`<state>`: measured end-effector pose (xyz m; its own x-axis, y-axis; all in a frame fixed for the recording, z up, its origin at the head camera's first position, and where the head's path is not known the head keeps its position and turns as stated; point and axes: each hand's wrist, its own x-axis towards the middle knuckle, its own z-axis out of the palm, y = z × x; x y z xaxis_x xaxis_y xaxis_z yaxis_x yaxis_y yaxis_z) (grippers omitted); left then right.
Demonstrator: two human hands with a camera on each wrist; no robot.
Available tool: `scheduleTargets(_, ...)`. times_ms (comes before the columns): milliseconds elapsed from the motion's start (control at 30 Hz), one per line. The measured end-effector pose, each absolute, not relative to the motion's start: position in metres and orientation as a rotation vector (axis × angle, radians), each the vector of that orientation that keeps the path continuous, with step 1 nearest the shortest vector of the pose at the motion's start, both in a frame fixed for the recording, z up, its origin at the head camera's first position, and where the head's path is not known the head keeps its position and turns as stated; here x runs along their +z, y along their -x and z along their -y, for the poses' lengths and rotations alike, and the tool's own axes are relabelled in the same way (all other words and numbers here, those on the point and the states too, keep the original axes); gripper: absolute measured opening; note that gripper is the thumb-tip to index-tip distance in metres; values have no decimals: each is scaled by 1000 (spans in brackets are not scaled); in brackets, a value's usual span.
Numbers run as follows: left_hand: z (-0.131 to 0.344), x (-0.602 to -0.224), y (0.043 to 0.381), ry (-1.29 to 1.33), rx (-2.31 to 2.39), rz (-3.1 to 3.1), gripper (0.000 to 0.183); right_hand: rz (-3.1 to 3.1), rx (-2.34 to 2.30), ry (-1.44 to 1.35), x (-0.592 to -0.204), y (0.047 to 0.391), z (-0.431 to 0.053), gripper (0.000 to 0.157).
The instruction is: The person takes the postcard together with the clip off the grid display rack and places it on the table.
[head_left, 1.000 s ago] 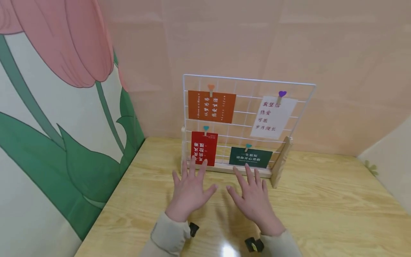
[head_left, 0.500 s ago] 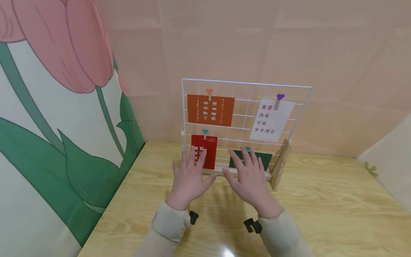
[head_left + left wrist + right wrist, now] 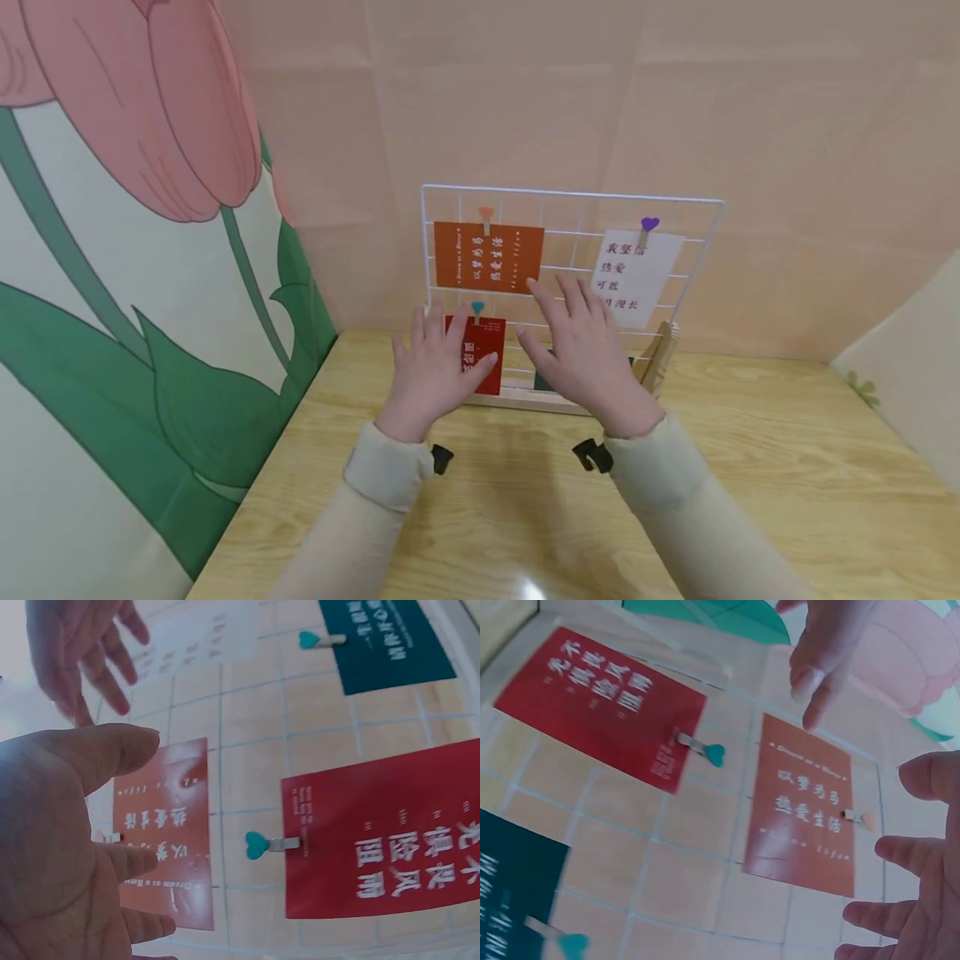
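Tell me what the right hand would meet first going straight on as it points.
The right hand would probably meet the wire grid, just right of the orange card, or that card's edge; depth is unclear.

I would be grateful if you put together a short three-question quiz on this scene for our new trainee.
1. Multiple choice: what colour is the heart on the clip at the top of the white card?
A. Teal
B. Purple
C. Orange

2. True or false: the left hand and the right hand both hold nothing.

3. Fill in the blank: on the wire rack, the orange card hangs above the ____ card.

Key:
1. B, purple.
2. True; the fingers of both are spread, with nothing gripped.
3. Red; the red card hangs below it.
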<state>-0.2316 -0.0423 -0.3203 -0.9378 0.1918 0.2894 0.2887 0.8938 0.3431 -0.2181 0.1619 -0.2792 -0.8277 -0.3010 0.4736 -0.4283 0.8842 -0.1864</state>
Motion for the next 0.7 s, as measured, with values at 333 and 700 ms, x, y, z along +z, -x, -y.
scheduleTargets(333,42,-298,249,359,-633,2823,90,2599,351,-504,-242,243,-151,63)
scheduleTargets(700,42,-295,264,341,-724,2826,92,2628,251,-500,-214,262,-138,63)
